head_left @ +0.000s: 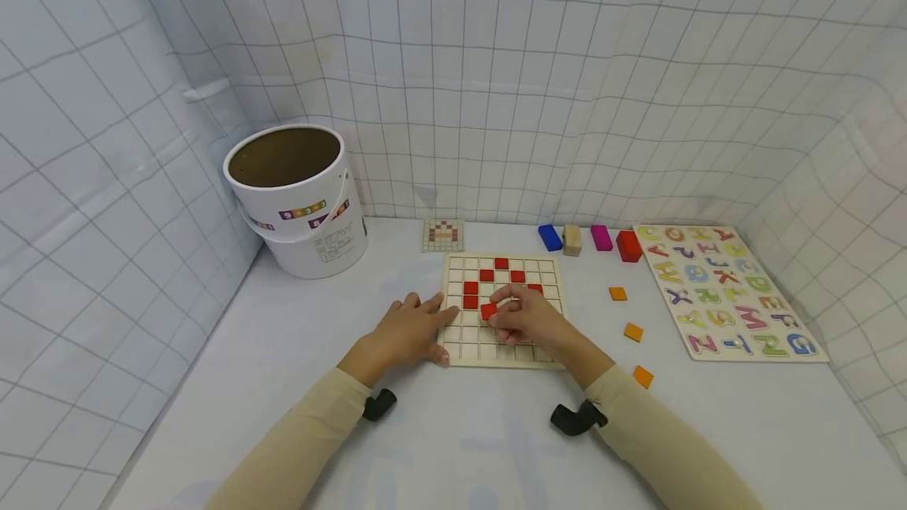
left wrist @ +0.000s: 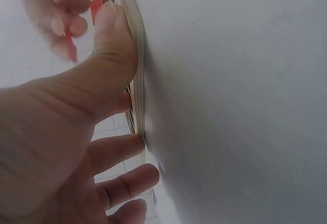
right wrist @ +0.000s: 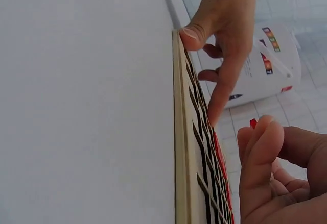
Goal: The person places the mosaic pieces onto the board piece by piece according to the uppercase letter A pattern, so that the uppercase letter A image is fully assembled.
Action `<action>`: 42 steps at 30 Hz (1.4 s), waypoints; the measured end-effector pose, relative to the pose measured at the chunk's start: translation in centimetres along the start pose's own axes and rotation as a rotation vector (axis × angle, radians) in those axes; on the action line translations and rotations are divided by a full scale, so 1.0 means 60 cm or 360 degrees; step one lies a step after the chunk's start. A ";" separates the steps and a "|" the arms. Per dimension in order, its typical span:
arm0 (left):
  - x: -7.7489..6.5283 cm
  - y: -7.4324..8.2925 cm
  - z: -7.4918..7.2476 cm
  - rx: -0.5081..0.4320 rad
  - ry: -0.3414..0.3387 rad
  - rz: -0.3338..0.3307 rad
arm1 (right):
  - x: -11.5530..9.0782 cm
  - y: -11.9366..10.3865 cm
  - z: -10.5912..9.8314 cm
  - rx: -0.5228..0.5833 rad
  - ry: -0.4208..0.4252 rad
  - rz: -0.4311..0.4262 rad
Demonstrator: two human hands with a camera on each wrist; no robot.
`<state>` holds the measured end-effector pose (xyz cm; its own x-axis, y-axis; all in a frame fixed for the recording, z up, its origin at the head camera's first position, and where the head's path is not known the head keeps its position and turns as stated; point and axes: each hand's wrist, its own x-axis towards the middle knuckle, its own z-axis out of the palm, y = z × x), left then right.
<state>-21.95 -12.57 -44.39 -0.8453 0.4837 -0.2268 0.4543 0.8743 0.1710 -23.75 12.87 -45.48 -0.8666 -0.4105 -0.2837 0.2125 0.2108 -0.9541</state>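
A wooden grid board (head_left: 470, 350) lies on the table with several red square tiles (head_left: 471, 288) set in its cells in a slanting pattern. My left hand (head_left: 409, 333) rests at the board's left edge, fingers spread, with thumb and index fingertip on the board. Between thumb and fingers, my right hand (head_left: 531, 319) pinches a red tile (head_left: 488, 311) over the middle of the grid. That tile also shows edge-on in the left wrist view; in the right wrist view the fingertips (right wrist: 268, 132) cover most of it. The right hand hides some cells on the board's right half.
Behind the board lies a small pattern card (head_left: 443, 235). A white bucket (head_left: 312, 230) stands at back left. Blue (head_left: 549, 238), plain wood, magenta and red blocks line the back. Three orange tiles (head_left: 634, 332) lie to the right, before an alphabet board (head_left: 730, 297).
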 end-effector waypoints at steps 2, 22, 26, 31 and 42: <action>0.001 0.000 0.000 0.0008 0.0003 0.0000 | 0.014 -0.003 0.021 -0.0196 0.0038 -0.0025; 0.003 0.001 -0.002 0.0024 0.0026 0.0015 | 0.026 -0.011 0.057 -0.0998 0.0281 -0.0212; 0.005 0.001 0.000 0.0024 0.0023 0.0025 | -0.002 -0.014 0.006 -0.0828 0.0271 -0.0210; 0.004 0.004 -0.003 0.0021 0.0020 0.0017 | -0.042 -0.003 -0.112 -0.0644 0.0300 -0.0183; -0.003 0.004 -0.003 0.0018 -0.0021 0.0000 | -0.083 0.043 -0.292 -0.0684 0.0666 0.0148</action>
<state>-21.73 -12.48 -44.10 -0.8417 0.4841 -0.2393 0.4575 0.8747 0.1603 -26.77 31.00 -44.86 -0.9756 -0.0080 -0.2194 0.1701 0.6045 -0.7782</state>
